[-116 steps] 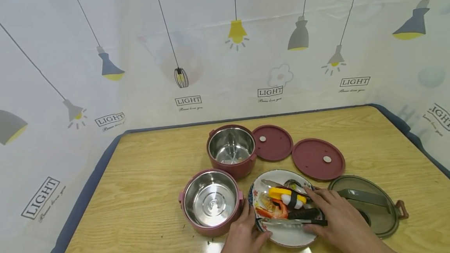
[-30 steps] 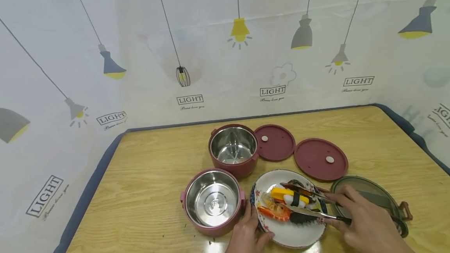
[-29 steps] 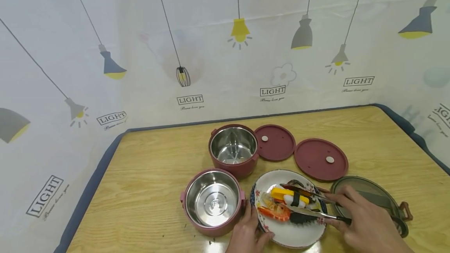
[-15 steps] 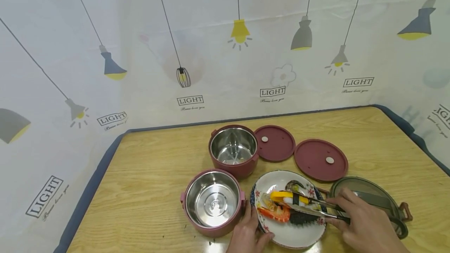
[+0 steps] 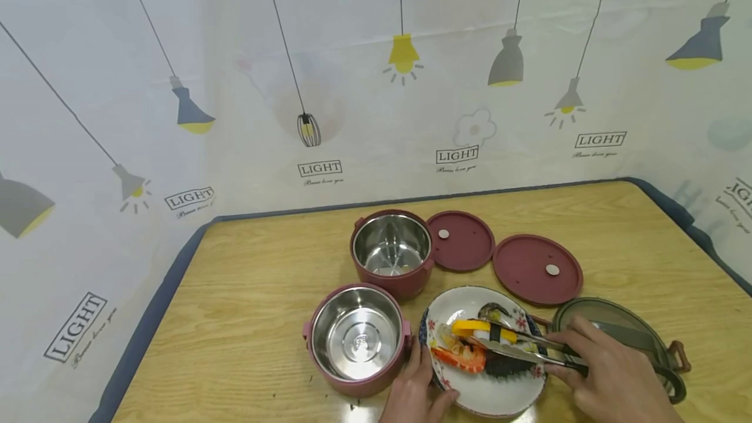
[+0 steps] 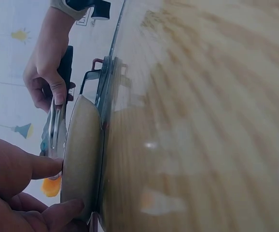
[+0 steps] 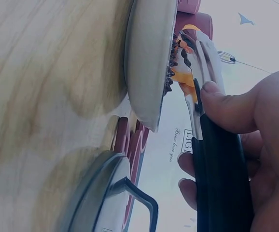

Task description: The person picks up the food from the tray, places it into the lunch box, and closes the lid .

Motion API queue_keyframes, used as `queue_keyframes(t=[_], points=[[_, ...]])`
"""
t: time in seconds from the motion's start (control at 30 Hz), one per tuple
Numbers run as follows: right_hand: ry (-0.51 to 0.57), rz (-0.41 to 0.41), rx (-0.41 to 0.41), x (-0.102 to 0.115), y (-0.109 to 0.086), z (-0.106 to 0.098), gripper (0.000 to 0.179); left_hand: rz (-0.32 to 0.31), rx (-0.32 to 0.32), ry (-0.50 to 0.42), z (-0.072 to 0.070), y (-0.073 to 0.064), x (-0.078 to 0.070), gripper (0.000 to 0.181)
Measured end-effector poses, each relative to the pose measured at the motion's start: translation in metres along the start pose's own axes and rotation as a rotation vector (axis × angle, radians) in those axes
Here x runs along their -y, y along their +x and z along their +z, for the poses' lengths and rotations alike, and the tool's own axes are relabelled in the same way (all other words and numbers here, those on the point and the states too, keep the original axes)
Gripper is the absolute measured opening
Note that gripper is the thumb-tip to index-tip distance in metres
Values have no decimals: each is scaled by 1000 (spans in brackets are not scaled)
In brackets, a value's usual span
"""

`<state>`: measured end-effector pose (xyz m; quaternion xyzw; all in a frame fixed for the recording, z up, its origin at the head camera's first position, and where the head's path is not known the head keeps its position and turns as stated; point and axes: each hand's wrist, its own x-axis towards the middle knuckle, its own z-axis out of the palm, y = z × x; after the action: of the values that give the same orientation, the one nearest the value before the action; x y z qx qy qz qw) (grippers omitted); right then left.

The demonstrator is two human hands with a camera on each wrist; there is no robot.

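My left hand (image 5: 411, 391) grips the near left edge of a white flower-patterned bowl (image 5: 490, 401), thumb at the rim and fingers along its side. In my right hand (image 5: 611, 374) are metal tongs (image 7: 221, 179), held by their black handles. Between the tong tips sits a yellow-topped egg sushi (image 5: 467, 327) with a black band, low over the bowl's other food. Beside it in the bowl lie an orange shrimp (image 5: 464, 358), a dark spiky sea cucumber (image 5: 506, 366) and a small dark shell-like piece (image 5: 492, 311). The tongs partly cover the sushi.
Left of the bowl stands a pink steel-lined pot (image 5: 355, 335), with a darker red pot (image 5: 392, 247) behind it. Two dark red lids (image 5: 461, 240) lie at the back. A smoky see-through lid (image 5: 611, 309) with a handle is partly under my right forearm.
My right hand has drawn back from the bowl's edge to the tong handles. The tongs, spread around the sushi a second ago, have closed on it. My left hand stays at the bowl.
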<state>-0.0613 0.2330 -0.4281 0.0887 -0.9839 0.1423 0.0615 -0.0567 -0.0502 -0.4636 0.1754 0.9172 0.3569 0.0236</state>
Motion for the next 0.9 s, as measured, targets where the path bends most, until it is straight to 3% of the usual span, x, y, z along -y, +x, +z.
queue_keyframes(t=[0.2, 0.5, 0.6, 0.73, 0.8, 0.9], points=[[1, -13, -22, 2, 1, -1, 31, 12, -30, 45, 2, -4, 0, 72], [-17, -7, -2, 5, 2, -3, 27, 280, -280, 251, 8, -8, 5, 58], [-23, -18, -13, 7, 3, -4, 27, 251, -240, 222, 3, -10, 3, 57], [-14, -22, -25, 10, 2, -6, 27, 83, -70, 132, -11, -14, -5, 53], [-7, -25, -36, 12, 2, -7, 27, 9, -20, 108, -19, -16, -9, 51], [0, -42, -70, 15, 1, -7, 29, 20, -68, 88, -27, -21, -9, 43]])
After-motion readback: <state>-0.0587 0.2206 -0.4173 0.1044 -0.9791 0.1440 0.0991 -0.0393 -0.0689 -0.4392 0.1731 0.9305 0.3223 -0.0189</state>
